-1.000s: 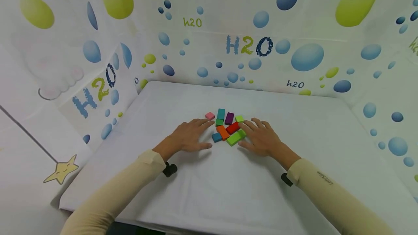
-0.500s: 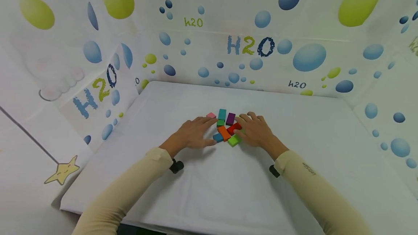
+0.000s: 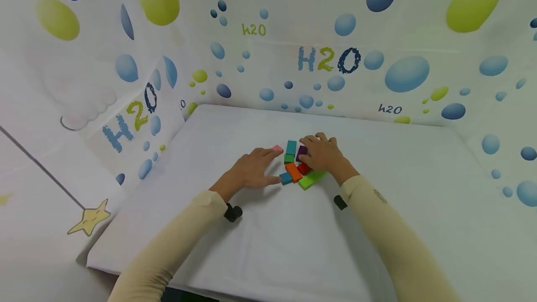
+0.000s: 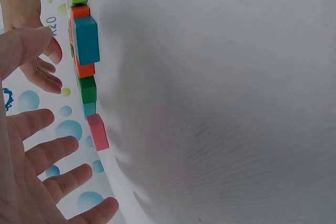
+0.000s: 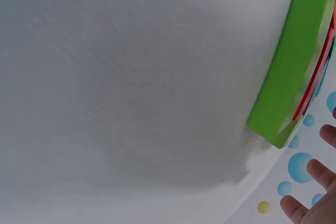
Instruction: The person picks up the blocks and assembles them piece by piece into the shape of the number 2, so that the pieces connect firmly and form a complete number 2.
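Observation:
Colored blocks lie in a loose cluster on a white-covered table. In the head view my left hand (image 3: pixel 253 170) is at the cluster's left side, fingers spread, holding nothing. Its forefinger is by the pink block (image 3: pixel 276 147) and its thumb by the blue block (image 3: pixel 286 178); I cannot tell whether they touch. My right hand (image 3: pixel 326 154) hovers over the right side, fingers bent slightly downward, partly covering the purple block (image 3: pixel 300 152) and the red block (image 3: pixel 303 168). Between the hands are teal (image 3: pixel 291 147), green (image 3: pixel 289 158), orange (image 3: pixel 293 172) and long lime (image 3: pixel 309 181) blocks.
The white tablecloth (image 3: pixel 268 246) spreads around the blocks. Patterned wall sheets with bubbles and lettering (image 3: pixel 329 59) rise behind the table and at its left. The table's front edge (image 3: pixel 197 292) shows at the bottom.
My right hand has moved left and farther forward, from beside the lime blocks to over the purple and red ones. My left hand has come slightly closer to the cluster. The view has shifted slightly.

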`<state>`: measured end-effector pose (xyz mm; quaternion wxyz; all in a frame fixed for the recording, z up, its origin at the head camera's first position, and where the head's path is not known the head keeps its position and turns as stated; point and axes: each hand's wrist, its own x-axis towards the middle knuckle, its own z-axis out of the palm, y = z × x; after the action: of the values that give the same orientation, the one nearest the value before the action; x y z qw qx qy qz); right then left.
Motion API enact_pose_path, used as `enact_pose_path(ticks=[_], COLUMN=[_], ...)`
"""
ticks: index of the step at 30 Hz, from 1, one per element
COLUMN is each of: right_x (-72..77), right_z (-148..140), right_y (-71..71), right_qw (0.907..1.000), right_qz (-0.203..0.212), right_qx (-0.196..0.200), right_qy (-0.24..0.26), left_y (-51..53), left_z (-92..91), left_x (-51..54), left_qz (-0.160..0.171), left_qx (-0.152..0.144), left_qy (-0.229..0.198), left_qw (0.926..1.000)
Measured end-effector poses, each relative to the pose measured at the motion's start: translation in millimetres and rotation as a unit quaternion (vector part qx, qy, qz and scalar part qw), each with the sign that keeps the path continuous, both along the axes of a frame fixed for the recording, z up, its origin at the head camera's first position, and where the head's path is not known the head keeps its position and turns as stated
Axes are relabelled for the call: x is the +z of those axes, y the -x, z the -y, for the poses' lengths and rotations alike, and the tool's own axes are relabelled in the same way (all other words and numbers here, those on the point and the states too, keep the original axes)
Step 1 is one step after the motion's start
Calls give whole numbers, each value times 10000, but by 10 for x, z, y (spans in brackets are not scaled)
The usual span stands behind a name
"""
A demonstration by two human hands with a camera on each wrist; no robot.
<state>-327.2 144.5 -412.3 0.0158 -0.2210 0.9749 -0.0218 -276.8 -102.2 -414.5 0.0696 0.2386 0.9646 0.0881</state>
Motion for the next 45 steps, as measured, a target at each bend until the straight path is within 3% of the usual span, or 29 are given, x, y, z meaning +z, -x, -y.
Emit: enact_pose_path(ticks=[4,8,22,33,45], right_x=[73,99,17,-28,-73], right_z=[27,61,205,234,247], right_y=[73,135,354,395,419], right_qw=[9996,9985,9982,9978,9943], right_qz=[-18,-1,211,567,890], right_qx=[76,187,354,284,-151], right_qy=[-262,-510,-444,-198,564], left_y=[85,163,363,425,362], left_z=[-26,-53,-91,-116,-121], left_x=[-4,2,-31,-10,11], left_qz=[-112,61,218,190,353], left_qx=[128,245,426,191,206], left_qy=[-34,-42,41,5,-53], left_qw=[9998,9997,9988,9996,9991])
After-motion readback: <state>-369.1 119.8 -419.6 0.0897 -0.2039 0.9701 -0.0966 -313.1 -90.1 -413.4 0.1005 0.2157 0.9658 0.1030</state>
